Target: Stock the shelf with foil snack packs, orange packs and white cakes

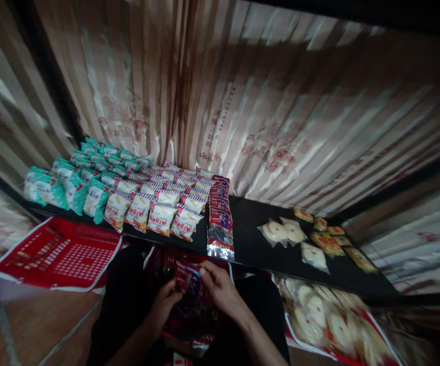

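Snack packets ranged along a black shelf, one held above the basket

At the far left a red basket point(56, 288) with a white rim sits over the tiled floor point(62, 312), below the front edge of the black shelf point(246, 229). A pale, pleated curtain point(208, 91) hangs behind and round the sides, with a dark post point(48, 71) upright in front of it; the light is dim.

On the shelf, turquoise bags point(75, 190) stand in rows at the left end, and white bags point(161, 218) follow just beside them, their front row close to the edge. Below, between two dark-trousered legs point(123, 290), a second red basket point(148, 256) holds dark packets. Over it the left hand point(162, 307) pinches the lower left side of a dark red packet point(189, 279) — its grip partly in shadow — while the right hand point(219, 288) has the other side pressed between thumb and fingers.

Back on the shelf, a column of matching red packets point(220, 223) runs from back to front beside the white bags, the nearest one's silver end at the front edge. Then comes a stretch of black surface — the widest gap along the shelf — before three clear bags of round cakes point(279, 231). Small yellow packs point(327, 243) lie loosely near the right end. Below that end, a third basket point(382, 333) is heaped with bagged cakes point(315, 310).
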### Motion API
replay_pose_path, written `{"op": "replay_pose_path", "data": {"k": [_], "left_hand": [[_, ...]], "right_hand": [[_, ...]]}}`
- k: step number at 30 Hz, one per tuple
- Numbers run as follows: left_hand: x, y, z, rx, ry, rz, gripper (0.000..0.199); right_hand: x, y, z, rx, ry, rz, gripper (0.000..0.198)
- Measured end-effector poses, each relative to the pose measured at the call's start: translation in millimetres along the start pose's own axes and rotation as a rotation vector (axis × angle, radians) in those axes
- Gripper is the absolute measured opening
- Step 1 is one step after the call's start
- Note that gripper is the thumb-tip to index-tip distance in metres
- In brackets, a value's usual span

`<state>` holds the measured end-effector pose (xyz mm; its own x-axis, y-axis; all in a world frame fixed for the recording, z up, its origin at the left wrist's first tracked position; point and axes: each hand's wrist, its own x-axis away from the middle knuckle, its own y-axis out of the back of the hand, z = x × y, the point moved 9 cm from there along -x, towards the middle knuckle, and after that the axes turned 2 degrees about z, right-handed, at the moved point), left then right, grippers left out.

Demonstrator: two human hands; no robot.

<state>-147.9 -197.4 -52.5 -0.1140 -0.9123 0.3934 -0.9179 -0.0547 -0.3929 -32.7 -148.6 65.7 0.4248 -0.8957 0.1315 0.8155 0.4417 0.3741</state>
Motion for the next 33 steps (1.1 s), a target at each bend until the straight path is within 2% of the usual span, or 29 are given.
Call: {"op": "replay_pose_path", "data": {"k": [2,5,8,11,17,23,28,33], "left_hand": [[9,-23,-9,-0.008,-0.023,0.124,0.032],[18,-49,-18,0.006,-0.051,0.214,0.033],[21,-65,-27,0.006,-0.088,0.202,0.038],[22,-72,-41,-0.034,-0.152,0.135,0.043],[23,-82,-66,-0.084,-0.228,0.057,0.041],[25,-78,-69,-0.086,-0.201,-0.004,0.045],[31,-83,-68,-0.108,-0.187,0.009,0.049],[27,-100,-63,-0.137,-0.242,0.075,0.039]], "right_hand": [[0,19,2,-0.127,-0.008,-0.082,0.036],[3,38,-1,-0.404,-0.029,-0.184,0.035],[12,51,-5,-0.652,-0.069,-0.293,0.038],[24,60,-2,-0.76,-0.051,-0.33,0.04],[40,50,-8,-0.79,-0.044,-0.275,0.047],[47,34,-21,-0.729,-0.083,-0.298,0.053],[49,45,-22,-0.637,-0.072,-0.385,0.053],[55,61,-36,-0.597,-0.113,-0.484,0.054]]}}
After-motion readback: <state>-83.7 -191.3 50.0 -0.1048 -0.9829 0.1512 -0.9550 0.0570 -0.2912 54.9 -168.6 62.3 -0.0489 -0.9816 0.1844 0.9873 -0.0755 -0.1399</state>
